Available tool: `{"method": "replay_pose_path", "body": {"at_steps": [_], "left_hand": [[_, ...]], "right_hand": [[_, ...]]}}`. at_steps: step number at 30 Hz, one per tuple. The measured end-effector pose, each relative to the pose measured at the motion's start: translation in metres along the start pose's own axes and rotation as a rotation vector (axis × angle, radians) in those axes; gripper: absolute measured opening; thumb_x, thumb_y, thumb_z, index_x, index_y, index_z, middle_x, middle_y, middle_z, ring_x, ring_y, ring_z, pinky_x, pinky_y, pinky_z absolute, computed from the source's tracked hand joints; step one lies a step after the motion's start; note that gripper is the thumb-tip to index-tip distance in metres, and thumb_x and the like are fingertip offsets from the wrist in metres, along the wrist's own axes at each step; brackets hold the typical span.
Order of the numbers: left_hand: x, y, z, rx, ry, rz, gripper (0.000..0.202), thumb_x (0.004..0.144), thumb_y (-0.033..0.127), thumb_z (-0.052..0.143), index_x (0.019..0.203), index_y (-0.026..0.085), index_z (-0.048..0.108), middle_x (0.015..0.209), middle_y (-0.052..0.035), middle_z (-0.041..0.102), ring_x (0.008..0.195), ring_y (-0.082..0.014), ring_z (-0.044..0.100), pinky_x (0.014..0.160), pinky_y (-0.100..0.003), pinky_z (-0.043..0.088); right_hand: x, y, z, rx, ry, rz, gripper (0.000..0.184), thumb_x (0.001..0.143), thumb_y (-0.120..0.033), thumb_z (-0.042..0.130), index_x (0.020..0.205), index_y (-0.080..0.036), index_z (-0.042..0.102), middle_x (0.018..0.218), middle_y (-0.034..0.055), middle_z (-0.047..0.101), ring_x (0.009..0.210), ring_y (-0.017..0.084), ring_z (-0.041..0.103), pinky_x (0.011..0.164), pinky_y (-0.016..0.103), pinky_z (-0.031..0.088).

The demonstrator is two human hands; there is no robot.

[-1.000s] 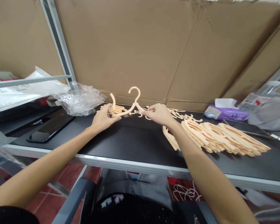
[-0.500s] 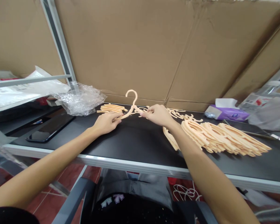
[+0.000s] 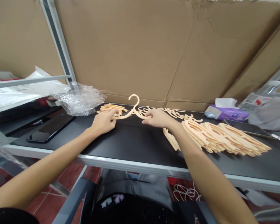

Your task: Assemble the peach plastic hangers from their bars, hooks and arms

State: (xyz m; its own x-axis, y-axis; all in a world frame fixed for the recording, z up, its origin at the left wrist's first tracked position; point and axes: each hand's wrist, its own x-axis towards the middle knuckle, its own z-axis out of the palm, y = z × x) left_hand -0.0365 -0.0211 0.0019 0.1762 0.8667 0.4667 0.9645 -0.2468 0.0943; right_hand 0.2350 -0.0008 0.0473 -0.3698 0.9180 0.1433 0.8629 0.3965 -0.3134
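A cream-coloured clothes hanger (image 3: 128,115) spans the space between my hands, its hook pointing up and away from me. My left hand (image 3: 105,120) has its fingers closed round the hanger's left arm. The right arm's end is pinched in my right hand (image 3: 156,118), which hides its tip. Behind the hanger lie loose hook-shaped pieces (image 3: 142,110) of the same colour, and more curved pieces (image 3: 177,113) spread past my right hand. A small stack of straight cream bars (image 3: 112,107) lies just beyond my left hand.
Rows of stacked hanger parts (image 3: 224,138) cover the right of the black table (image 3: 130,146). A purple tissue pack (image 3: 231,112) stands behind them. A dark phone (image 3: 50,128) and crumpled clear plastic (image 3: 80,99) lie at left. Cardboard (image 3: 130,46) walls the back.
The hanger has come down lower towards the tabletop and tilted flatter, its hook shifting slightly right. My left hand has slid a little left along with its end.
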Motion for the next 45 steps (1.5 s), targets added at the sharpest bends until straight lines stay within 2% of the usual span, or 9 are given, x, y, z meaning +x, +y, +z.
{"method": "replay_pose_path", "body": {"at_steps": [7, 18, 23, 28, 32, 35, 38, 41, 45], "left_hand": [[0.0, 0.003, -0.008, 0.028, -0.053, -0.054, 0.046, 0.076, 0.023, 0.055, 0.121, 0.031, 0.065, 0.115, -0.0039, 0.074, 0.105, -0.032, 0.067, 0.079, -0.036, 0.052], [0.0, -0.007, -0.014, 0.019, -0.104, -0.033, 0.027, 0.071, 0.021, 0.052, 0.088, 0.027, 0.073, 0.102, -0.0043, 0.076, 0.101, -0.0313, 0.067, 0.078, -0.036, 0.052], [0.004, -0.016, -0.005, -0.089, -0.119, 0.017, 0.033, 0.074, 0.018, 0.048, 0.089, 0.026, 0.076, 0.104, -0.0041, 0.076, 0.103, -0.0281, 0.067, 0.087, -0.037, 0.052], [0.004, -0.016, 0.0, -0.112, -0.076, 0.077, 0.036, 0.075, 0.017, 0.047, 0.09, 0.024, 0.078, 0.106, -0.0045, 0.076, 0.109, -0.0268, 0.064, 0.1, -0.037, 0.049], [0.002, -0.008, -0.003, -0.012, 0.073, 0.051, 0.033, 0.081, 0.025, 0.049, 0.096, 0.022, 0.078, 0.107, -0.0082, 0.075, 0.111, -0.03, 0.063, 0.096, -0.039, 0.049], [0.001, -0.002, -0.007, -0.012, -0.009, -0.017, 0.029, 0.084, 0.033, 0.05, 0.094, 0.025, 0.077, 0.092, -0.0061, 0.076, 0.092, -0.029, 0.068, 0.079, -0.036, 0.051], [-0.001, 0.002, -0.009, -0.028, -0.095, -0.015, 0.026, 0.085, 0.036, 0.051, 0.076, 0.025, 0.072, 0.082, -0.005, 0.074, 0.081, -0.0274, 0.067, 0.068, -0.033, 0.047], [-0.001, 0.003, -0.011, -0.018, -0.099, -0.005, 0.028, 0.085, 0.039, 0.051, 0.068, 0.024, 0.066, 0.078, -0.0045, 0.074, 0.079, -0.0254, 0.067, 0.064, -0.03, 0.044], [-0.001, 0.002, -0.009, -0.059, -0.098, 0.04, 0.027, 0.086, 0.04, 0.05, 0.076, 0.025, 0.07, 0.081, -0.0024, 0.075, 0.081, -0.0236, 0.068, 0.066, -0.03, 0.045]], "right_hand": [[-0.001, -0.001, -0.001, -0.01, -0.142, -0.08, 0.012, 0.074, -0.031, 0.069, 0.07, -0.019, 0.069, 0.072, 0.0013, 0.067, 0.073, 0.017, 0.058, 0.061, 0.027, 0.036], [-0.008, -0.021, 0.003, 0.044, -0.338, -0.188, 0.012, 0.072, -0.031, 0.069, 0.071, -0.02, 0.074, 0.069, -0.002, 0.067, 0.07, 0.015, 0.059, 0.061, 0.025, 0.036], [-0.013, -0.032, 0.005, 0.055, -0.354, -0.247, 0.014, 0.07, -0.033, 0.073, 0.077, -0.021, 0.076, 0.068, -0.0022, 0.066, 0.064, 0.014, 0.057, 0.057, 0.025, 0.037], [-0.015, -0.032, 0.003, 0.097, -0.393, -0.2, 0.024, 0.071, -0.037, 0.075, 0.089, -0.021, 0.078, 0.063, -0.0021, 0.066, 0.055, 0.013, 0.056, 0.055, 0.025, 0.039], [-0.013, -0.027, 0.0, 0.114, -0.309, -0.17, 0.033, 0.073, -0.04, 0.075, 0.101, -0.021, 0.079, 0.077, 0.0013, 0.074, 0.065, 0.015, 0.063, 0.061, 0.025, 0.045], [-0.012, -0.023, -0.002, 0.097, -0.23, -0.201, 0.029, 0.075, -0.037, 0.073, 0.099, -0.021, 0.08, 0.089, 0.0031, 0.077, 0.079, 0.017, 0.067, 0.067, 0.024, 0.047], [-0.013, -0.024, -0.004, 0.105, -0.243, -0.193, 0.024, 0.077, -0.033, 0.071, 0.096, -0.022, 0.081, 0.09, 0.0032, 0.078, 0.079, 0.017, 0.068, 0.068, 0.025, 0.048], [-0.014, -0.026, -0.006, 0.111, -0.216, -0.177, 0.019, 0.079, -0.031, 0.07, 0.091, -0.023, 0.082, 0.091, 0.0031, 0.079, 0.082, 0.018, 0.069, 0.073, 0.026, 0.049], [-0.012, -0.024, -0.004, 0.036, -0.074, -0.122, 0.02, 0.083, -0.029, 0.066, 0.093, -0.024, 0.082, 0.094, 0.0052, 0.078, 0.087, 0.021, 0.069, 0.076, 0.03, 0.049]]}}
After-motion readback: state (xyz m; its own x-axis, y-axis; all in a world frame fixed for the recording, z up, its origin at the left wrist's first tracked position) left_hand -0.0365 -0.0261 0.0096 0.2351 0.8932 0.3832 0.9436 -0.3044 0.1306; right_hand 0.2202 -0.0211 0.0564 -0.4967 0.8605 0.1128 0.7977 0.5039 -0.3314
